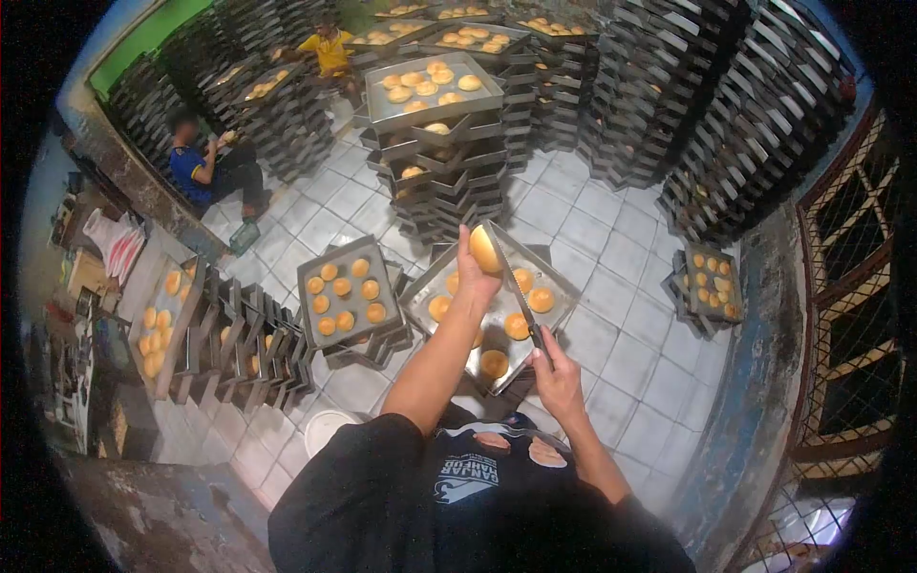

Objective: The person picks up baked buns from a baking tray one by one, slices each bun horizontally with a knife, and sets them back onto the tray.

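Observation:
My left hand (474,272) is closed around a round golden bun (483,250), held up over a metal baking tray (546,260). In my right hand (557,372) is the black handle of a long serrated bread knife (517,286). Its blade points up and away from me, with the upper end against or right beside the bun's right side; I cannot tell whether it has cut in. Several more buns (516,327) lie in the tray below, some hidden behind my left forearm and the knife.
A second tray of buns (340,298) sits to the left. Ahead stands a tall stack of trays (435,181); more stacks (650,86) line the back and right. One person (205,167) sits at left, another (330,50) is farther back. A white bucket (330,430) is by my left elbow.

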### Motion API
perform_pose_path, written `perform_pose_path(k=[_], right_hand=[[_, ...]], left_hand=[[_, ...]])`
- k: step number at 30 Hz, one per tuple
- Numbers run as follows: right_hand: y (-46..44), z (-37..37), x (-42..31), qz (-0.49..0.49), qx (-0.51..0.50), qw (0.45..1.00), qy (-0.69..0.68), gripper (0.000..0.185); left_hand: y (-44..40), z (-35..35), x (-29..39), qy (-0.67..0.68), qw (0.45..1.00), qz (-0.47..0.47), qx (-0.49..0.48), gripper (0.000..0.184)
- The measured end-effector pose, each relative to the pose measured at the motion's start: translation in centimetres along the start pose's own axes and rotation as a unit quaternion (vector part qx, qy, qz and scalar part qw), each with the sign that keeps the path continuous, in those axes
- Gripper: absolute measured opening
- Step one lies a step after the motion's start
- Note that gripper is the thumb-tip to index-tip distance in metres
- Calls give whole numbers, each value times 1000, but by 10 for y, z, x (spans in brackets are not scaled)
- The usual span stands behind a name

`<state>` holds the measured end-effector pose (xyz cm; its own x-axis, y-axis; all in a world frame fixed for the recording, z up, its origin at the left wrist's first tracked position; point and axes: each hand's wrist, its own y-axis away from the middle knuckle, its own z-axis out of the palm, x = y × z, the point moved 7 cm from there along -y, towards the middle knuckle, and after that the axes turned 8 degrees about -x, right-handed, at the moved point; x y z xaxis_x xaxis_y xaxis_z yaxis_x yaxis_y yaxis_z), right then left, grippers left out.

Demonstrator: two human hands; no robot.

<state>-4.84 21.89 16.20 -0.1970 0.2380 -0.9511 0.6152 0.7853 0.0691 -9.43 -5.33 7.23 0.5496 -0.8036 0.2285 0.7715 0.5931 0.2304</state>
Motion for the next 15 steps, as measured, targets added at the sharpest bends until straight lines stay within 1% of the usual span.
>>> perform_pose_path(k=[1, 3, 7, 9, 10, 13, 15], right_hand=[[3, -1, 0, -1, 1, 1000, 0, 48], [10, -5, -6, -47, 25, 998, 27, 47], [16, -7, -6, -41, 25, 999, 20, 47], [17, -7, -6, -6, 11, 999, 34, 47], [17, -6, -6, -6, 11, 999, 35, 47], [17, -3, -5, -19, 17, 999, 39, 47], [16, -1, -2, -64, 38, 997, 38, 46]], left_hand=[[1, 3, -2, 10, 1000, -5, -11, 47], [7, 8, -4, 5, 1000, 2, -15, 46], [16, 16, -5, 13, 999, 14, -31, 42], [15, 12, -5, 18, 999, 4, -36, 42], [12, 9, -6, 23, 999, -5, -42, 42], [8, 1, -6, 25, 999, -11, -23, 43], [6, 0, -5, 23, 999, -15, -23, 44]])
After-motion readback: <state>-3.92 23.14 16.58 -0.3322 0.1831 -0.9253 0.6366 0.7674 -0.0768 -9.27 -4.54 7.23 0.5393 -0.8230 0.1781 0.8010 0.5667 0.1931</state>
